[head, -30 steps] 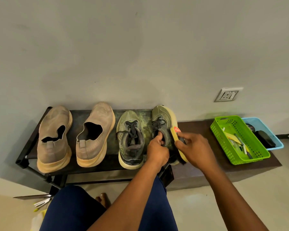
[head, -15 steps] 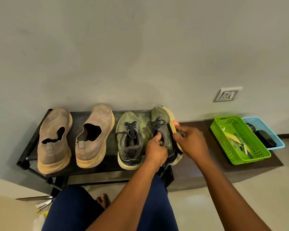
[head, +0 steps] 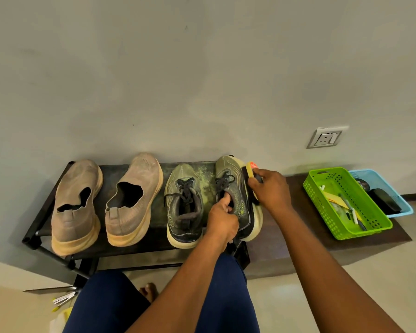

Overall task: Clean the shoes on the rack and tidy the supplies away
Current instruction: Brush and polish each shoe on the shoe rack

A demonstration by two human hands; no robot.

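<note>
On a black shoe rack (head: 43, 212) stand two tan slip-on shoes (head: 76, 205) (head: 132, 198) and a pair of olive-green laced sneakers. The left sneaker (head: 183, 205) sits flat. My left hand (head: 222, 218) grips the collar of the right sneaker (head: 235, 188), which is tipped onto its side. My right hand (head: 270, 188) holds a yellow-backed shoe brush (head: 250, 171) with a red label, its bristles against the sneaker's outer side near the toe.
A dark low ledge (head: 286, 248) runs right of the rack. On it sit a green basket (head: 322, 210) with pens and papers and a blue basket (head: 405, 207) with dark items. A wall socket (head: 327, 138) is above. My knees fill the foreground.
My right hand has slid the brush along the sneaker's side from the heel area toward the toe. My left hand keeps its hold on the shoe collar.
</note>
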